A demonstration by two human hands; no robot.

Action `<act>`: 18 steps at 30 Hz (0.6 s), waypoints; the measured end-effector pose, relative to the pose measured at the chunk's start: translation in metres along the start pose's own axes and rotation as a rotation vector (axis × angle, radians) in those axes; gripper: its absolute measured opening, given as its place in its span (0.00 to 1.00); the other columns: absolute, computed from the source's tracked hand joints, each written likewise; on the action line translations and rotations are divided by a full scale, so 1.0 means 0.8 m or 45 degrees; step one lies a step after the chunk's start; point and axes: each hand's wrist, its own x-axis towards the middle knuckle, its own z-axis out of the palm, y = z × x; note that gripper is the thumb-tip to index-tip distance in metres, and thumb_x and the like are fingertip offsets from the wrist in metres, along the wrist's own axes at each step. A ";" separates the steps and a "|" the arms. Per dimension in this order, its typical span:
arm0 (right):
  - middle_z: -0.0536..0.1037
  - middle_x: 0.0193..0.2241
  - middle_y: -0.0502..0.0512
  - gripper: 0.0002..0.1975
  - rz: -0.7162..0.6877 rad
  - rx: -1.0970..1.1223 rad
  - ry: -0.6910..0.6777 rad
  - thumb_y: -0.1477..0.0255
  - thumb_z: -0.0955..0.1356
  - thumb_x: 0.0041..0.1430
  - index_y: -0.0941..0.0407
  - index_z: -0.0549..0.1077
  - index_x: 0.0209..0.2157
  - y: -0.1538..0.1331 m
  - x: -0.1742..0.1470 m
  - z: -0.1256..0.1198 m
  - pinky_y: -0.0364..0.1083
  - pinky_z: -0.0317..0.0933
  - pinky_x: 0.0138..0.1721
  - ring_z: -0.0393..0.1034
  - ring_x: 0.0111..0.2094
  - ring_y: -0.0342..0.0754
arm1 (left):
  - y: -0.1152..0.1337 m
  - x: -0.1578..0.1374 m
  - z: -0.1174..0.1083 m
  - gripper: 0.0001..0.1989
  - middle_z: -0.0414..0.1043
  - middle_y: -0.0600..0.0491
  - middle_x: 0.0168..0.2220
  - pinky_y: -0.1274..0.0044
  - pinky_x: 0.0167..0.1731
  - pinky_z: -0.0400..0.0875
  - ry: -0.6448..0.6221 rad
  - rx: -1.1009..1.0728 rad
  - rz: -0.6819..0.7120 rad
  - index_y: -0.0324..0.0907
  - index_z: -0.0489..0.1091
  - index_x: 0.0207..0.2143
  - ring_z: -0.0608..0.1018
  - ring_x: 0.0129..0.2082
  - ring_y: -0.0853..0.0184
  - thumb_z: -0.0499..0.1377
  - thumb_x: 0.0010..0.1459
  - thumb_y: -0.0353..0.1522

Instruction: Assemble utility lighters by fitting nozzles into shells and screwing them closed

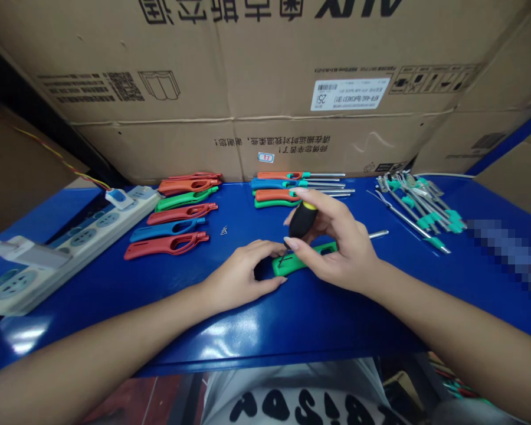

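Observation:
A green long-nosed gas lighter (pixel 297 262) lies on the blue table in front of me, its metal tube pointing right. My left hand (pixel 252 268) holds its handle end between thumb and fingers. In my right hand (pixel 336 236) is a short screwdriver (pixel 302 219) with a black and yellow grip. It is tilted, and its tip meets the handle near the left end. Whether a screw sits under the tip I cannot make out. Several small screws (pixel 223 230) lie in a little pile beyond my left hand.
At the left are several red, green and blue lighter shells (pixel 168 246). Several lighters with metal tubes (pixel 277 195) lie at the back middle. Metal tubes with green parts (pixel 418 203) are heaped at the right. A power strip (pixel 88 239) runs along the left; a cardboard box (pixel 194 71) stands behind.

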 end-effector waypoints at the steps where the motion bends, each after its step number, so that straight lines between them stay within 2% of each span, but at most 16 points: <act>1: 0.71 0.60 0.57 0.32 -0.005 -0.013 -0.028 0.74 0.69 0.63 0.45 0.58 0.66 -0.002 0.003 -0.002 0.49 0.76 0.39 0.75 0.52 0.54 | 0.000 0.000 0.000 0.16 0.78 0.50 0.47 0.70 0.50 0.73 0.004 0.005 0.001 0.42 0.70 0.48 0.79 0.47 0.61 0.67 0.58 0.31; 4: 0.71 0.60 0.57 0.28 0.035 -0.041 -0.170 0.74 0.66 0.65 0.48 0.59 0.65 -0.012 0.018 -0.011 0.45 0.74 0.35 0.76 0.44 0.49 | -0.001 0.000 0.001 0.13 0.78 0.51 0.44 0.71 0.48 0.74 0.032 0.015 -0.004 0.41 0.71 0.44 0.80 0.45 0.62 0.67 0.57 0.30; 6: 0.70 0.61 0.58 0.26 0.050 -0.117 -0.316 0.75 0.64 0.66 0.51 0.60 0.64 -0.021 0.032 -0.016 0.46 0.72 0.36 0.76 0.41 0.47 | -0.003 0.000 0.002 0.10 0.79 0.51 0.43 0.72 0.47 0.74 0.048 0.019 0.002 0.41 0.72 0.42 0.80 0.44 0.62 0.66 0.58 0.30; 8: 0.71 0.60 0.59 0.25 0.017 -0.338 -0.456 0.76 0.62 0.66 0.54 0.61 0.63 -0.031 0.049 -0.018 0.48 0.70 0.41 0.74 0.46 0.50 | -0.007 0.000 0.003 0.09 0.79 0.50 0.45 0.70 0.48 0.74 0.027 0.030 0.008 0.41 0.73 0.42 0.80 0.46 0.61 0.65 0.59 0.31; 10: 0.75 0.56 0.58 0.23 -0.020 -0.570 -0.573 0.73 0.63 0.67 0.55 0.62 0.63 -0.041 0.064 -0.016 0.48 0.68 0.40 0.73 0.47 0.52 | -0.011 -0.001 0.004 0.10 0.80 0.49 0.47 0.68 0.49 0.75 0.026 0.044 -0.002 0.42 0.74 0.44 0.81 0.47 0.58 0.65 0.59 0.32; 12: 0.79 0.46 0.56 0.20 -0.026 -0.754 -0.622 0.67 0.65 0.67 0.56 0.67 0.58 -0.050 0.078 -0.011 0.47 0.64 0.34 0.74 0.41 0.52 | -0.013 -0.002 0.004 0.14 0.80 0.49 0.49 0.66 0.51 0.75 0.048 0.054 0.005 0.42 0.74 0.47 0.81 0.49 0.57 0.65 0.58 0.31; 14: 0.80 0.40 0.56 0.20 -0.023 -0.880 -0.641 0.60 0.64 0.69 0.56 0.69 0.55 -0.056 0.087 -0.004 0.47 0.60 0.31 0.74 0.37 0.54 | -0.013 -0.003 0.005 0.15 0.80 0.49 0.50 0.66 0.52 0.75 0.046 0.053 0.015 0.42 0.74 0.49 0.81 0.50 0.56 0.65 0.59 0.30; 16: 0.80 0.41 0.58 0.22 0.000 -0.905 -0.627 0.57 0.59 0.72 0.57 0.69 0.55 -0.059 0.093 0.001 0.47 0.59 0.30 0.74 0.38 0.54 | -0.013 -0.003 0.005 0.14 0.80 0.50 0.49 0.66 0.52 0.75 0.046 0.053 0.011 0.43 0.74 0.48 0.81 0.50 0.56 0.64 0.59 0.30; 18: 0.79 0.47 0.60 0.19 0.037 -0.814 -0.644 0.65 0.56 0.73 0.59 0.68 0.56 -0.060 0.095 0.002 0.47 0.60 0.33 0.74 0.41 0.52 | -0.013 -0.004 0.005 0.14 0.80 0.50 0.50 0.66 0.52 0.75 0.067 0.056 0.012 0.43 0.74 0.49 0.81 0.50 0.56 0.64 0.59 0.31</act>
